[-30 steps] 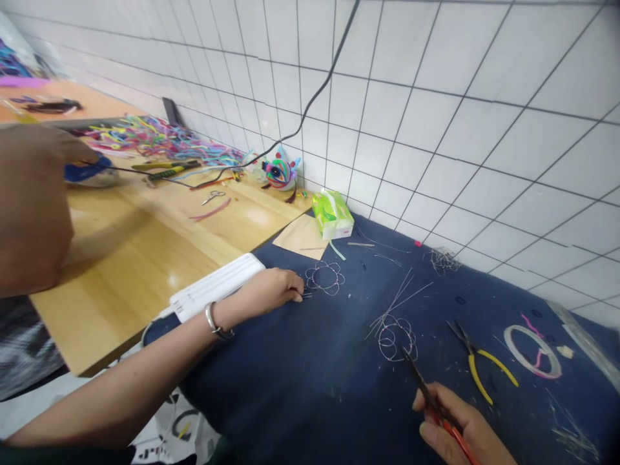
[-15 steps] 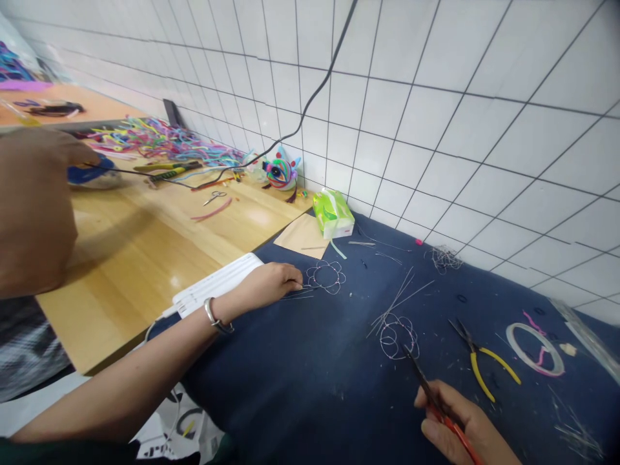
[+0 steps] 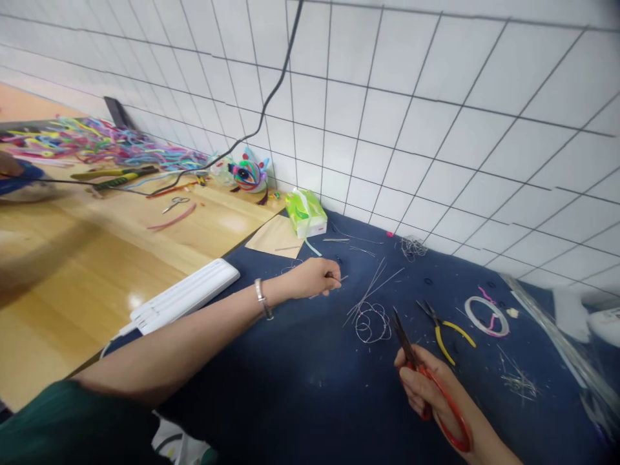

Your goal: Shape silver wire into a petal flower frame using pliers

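My left hand [image 3: 314,279], with a silver bangle on its wrist, is pinched closed over the dark blue cloth. A thin piece of wire [image 3: 344,278] sticks out past its fingertips. Behind this hand, one looped wire ring [image 3: 290,265] is mostly hidden. To its right lies a second wire ring with small loops [image 3: 372,323], several straight wires [image 3: 371,284] crossing beside it. My right hand [image 3: 426,381] grips red-handled scissors [image 3: 458,420], their dark blades pointing up and left, apart from the ring.
Yellow-handled pliers [image 3: 443,332] and a white coil [image 3: 487,316] lie at right, near wire scraps [image 3: 520,385]. A green tissue pack [image 3: 306,213] stands by the wall. At left are a white power strip [image 3: 186,294], colourful fuzzy stems [image 3: 121,145] and another person's hand [image 3: 10,165].
My left hand has moved right, away from the first wire ring, with a wire in its fingers. My right hand has turned the scissors more upright. The view has shifted right.
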A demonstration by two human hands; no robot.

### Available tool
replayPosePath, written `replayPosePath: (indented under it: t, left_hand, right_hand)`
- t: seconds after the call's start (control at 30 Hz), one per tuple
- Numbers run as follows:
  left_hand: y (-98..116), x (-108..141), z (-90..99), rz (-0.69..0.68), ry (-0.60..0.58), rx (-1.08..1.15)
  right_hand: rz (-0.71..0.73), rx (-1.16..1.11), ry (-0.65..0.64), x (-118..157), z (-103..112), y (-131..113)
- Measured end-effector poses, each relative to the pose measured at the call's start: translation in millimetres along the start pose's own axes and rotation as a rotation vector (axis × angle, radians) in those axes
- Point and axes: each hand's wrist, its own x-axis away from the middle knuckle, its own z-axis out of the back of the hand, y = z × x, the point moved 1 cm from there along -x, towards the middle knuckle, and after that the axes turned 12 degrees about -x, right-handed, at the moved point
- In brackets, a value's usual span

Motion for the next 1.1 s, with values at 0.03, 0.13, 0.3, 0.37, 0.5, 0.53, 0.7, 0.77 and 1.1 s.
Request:
replayPosePath:
  t: [0.03,0.13,0.3,0.37,0.5,0.53,0.7,0.77,1.1]
  left_hand:
    - [4.7,-13.6,-6.7,0.035,-0.047,0.022]
    - [16.9,-52.3,-25.1,0.103,-0.118,0.036]
    - [26.1,-90.6,-45.7,0.168,-0.176,-0.015]
    - [26.1,-95.4,-49.9,0.180,-0.186,-0.034]
    - [25.2,-96.5,-53.5,0.185,-0.187,-0.063]
    - [25.5,-96.5,-54.3,0.182,-0.189,-0.068]
    - [32.1,-98.8,-58.8,0.144,-0.194,-0.095]
    - [34.6,-99.3,-58.0,0.130,-0.195,-0.113]
    - [-2.9,-34.0,10.5,0.053,-0.214,-0.278]
  right_hand:
    - [0.011,-0.028,0.002,1.1,0.9,0.3]
    - [0.029,-0.105,-0.001,3.2,4.2,2.7]
    - [0.073,-0.173,-0.002,3.2,9.1,6.0]
    - [0.084,-0.178,-0.003,3.4,10.0,6.3]
    - [0.090,-0.199,-0.006,5.5,10.4,6.5]
    - [0.087,-0.205,-0.007,6.0,10.3,6.6]
    - [0.096,-0.211,-0.004,6.9,9.6,7.2]
    - [0.102,-0.209,-0.001,6.7,9.6,7.1]
    - [0.093,-0.226,0.018,3.5,13.8,9.0]
